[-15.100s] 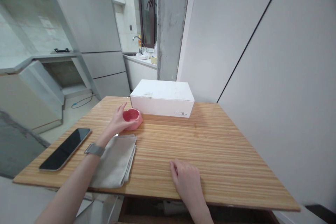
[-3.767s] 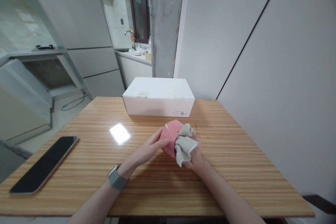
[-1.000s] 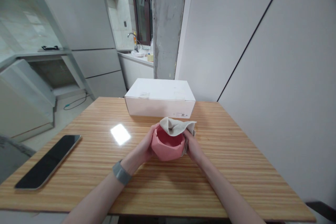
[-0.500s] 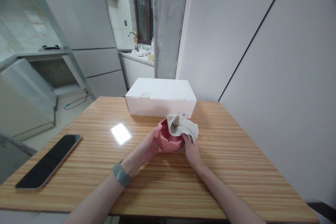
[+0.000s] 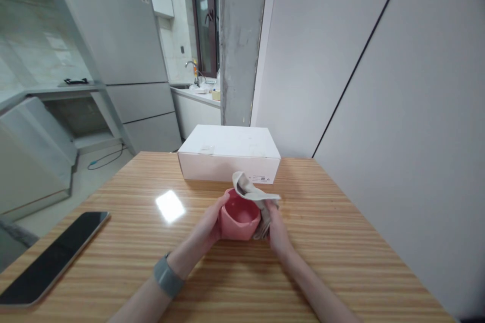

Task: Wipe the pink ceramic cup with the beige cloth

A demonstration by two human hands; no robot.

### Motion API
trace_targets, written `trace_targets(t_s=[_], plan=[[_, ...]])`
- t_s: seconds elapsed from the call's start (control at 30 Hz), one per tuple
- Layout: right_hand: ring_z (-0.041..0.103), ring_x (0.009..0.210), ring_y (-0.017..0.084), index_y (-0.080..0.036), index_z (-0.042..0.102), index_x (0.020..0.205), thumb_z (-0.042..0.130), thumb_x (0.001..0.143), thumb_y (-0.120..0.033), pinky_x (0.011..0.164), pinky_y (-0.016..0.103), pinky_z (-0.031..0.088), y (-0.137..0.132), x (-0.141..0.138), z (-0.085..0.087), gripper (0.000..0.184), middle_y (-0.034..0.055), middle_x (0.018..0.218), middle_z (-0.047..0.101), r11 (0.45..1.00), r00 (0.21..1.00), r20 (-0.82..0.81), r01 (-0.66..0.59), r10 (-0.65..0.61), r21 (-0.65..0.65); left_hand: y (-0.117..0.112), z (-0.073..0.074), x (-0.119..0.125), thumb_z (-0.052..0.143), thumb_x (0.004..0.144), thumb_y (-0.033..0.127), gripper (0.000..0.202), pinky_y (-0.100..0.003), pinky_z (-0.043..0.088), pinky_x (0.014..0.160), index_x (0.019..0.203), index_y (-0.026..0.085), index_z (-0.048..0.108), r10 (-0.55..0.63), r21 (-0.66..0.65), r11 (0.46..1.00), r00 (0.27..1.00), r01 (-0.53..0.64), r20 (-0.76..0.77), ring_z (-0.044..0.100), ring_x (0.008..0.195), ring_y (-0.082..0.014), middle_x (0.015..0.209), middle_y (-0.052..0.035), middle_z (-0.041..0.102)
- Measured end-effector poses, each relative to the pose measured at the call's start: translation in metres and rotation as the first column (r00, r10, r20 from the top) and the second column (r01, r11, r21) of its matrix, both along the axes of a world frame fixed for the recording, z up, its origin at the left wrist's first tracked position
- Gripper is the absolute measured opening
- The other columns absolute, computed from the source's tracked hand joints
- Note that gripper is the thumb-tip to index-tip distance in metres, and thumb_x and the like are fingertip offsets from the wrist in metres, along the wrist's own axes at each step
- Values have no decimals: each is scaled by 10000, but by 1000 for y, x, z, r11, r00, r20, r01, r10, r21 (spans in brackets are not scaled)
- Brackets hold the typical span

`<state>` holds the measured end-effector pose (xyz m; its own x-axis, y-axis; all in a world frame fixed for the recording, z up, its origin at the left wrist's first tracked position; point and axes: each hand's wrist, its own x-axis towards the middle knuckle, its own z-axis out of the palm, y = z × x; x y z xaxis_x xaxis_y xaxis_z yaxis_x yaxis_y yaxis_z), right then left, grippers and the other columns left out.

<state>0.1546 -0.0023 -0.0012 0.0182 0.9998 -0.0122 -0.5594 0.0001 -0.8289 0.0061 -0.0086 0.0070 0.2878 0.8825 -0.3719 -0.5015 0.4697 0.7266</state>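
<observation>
A pink faceted bowl-like pot (image 5: 239, 227) is held over the wooden table, its opening turned up towards me. My left hand (image 5: 212, 222) grips its left side, thumb at the rim. In my right hand (image 5: 278, 227) is a light grey cloth (image 5: 252, 193), pinched between thumb and fingers. The cloth lies against the pot's right side, and one fold sticks up over the far rim. Some right fingers are hidden behind the cloth. Whether the pot's base touches the table I cannot tell.
A white closed box (image 5: 229, 156) stands just beyond the pot. On the left of the wooden table (image 5: 333, 252) lies a dark-screened phone (image 5: 55, 260). A white wall (image 5: 397, 136) borders the table's right side. Behind are a fridge (image 5: 109, 35) and a sink counter.
The cloth has slid off the pot's opening towards its right side, so more of the inside shows. The whole view has tilted up slightly, setting things lower in the picture.
</observation>
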Motion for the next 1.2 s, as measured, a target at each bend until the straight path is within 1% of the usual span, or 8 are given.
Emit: trace_targets(t_s=[0.17,0.27,0.37,0.67,0.87,1.03,1.1,1.2], plan=[[576,1132,270,-232,722,827,741,615,-527,1082,423,328,4,5,-16,364,29,979,731,998,985,173,13,-22,53,-2,6,-4,635,808,334,497,-392,500,912,1257,144,536,-20,128,992,994,6,106,552,1170,-296,1250,-137,609],[583,1131,268,-238,714,903,730,649,-522,1070,431,352,3,8,-19,381,25,1005,724,1000,984,175,17,-13,-19,-2,5,-5,561,836,466,502,-355,532,825,1241,168,559,-100,111,990,992,91,79,599,1104,-280,1205,-110,642],[620,1077,282,-228,705,931,735,644,-527,990,422,450,-1,10,-14,416,40,1007,724,993,991,135,6,10,-122,-2,2,-4,531,822,553,535,-308,537,753,1166,153,620,-152,32,988,988,151,9,643,1019,-260,1116,-99,690],[631,1064,264,-202,691,940,735,666,-410,921,355,509,-5,9,4,347,50,1032,718,972,984,43,-165,174,-165,1,-4,-7,597,811,449,435,-308,521,780,1061,99,659,-151,45,988,989,151,2,682,872,-226,986,-115,727],[630,1054,261,-208,672,1010,695,689,-482,957,401,468,4,8,-17,422,36,1054,710,994,988,146,63,-49,-90,1,-4,-3,600,813,334,376,-294,536,783,1142,156,618,3,86,996,998,-7,55,669,942,-227,1025,-84,720],[550,1163,242,-215,628,1131,645,741,-498,1034,402,389,-8,-5,-15,483,33,1173,656,972,951,204,222,-232,72,-5,3,3,584,814,272,436,-376,505,899,1233,159,550,14,232,971,988,-50,152,615,1068,-259,1167,-108,661],[561,1140,241,-210,631,1131,640,743,-496,1022,397,396,-10,-7,-11,482,34,1163,659,962,933,239,252,-270,103,-5,4,3,598,809,284,447,-352,516,875,1237,165,547,-1,254,967,990,-36,142,611,1071,-253,1190,-106,648],[604,1059,257,-193,667,1050,629,742,-504,955,395,447,-6,-2,-9,439,38,1079,695,961,931,240,264,-276,82,-2,2,-1,553,823,464,470,-286,562,679,1192,175,588,-117,160,981,992,110,36,663,929,-235,1119,-105,678]])
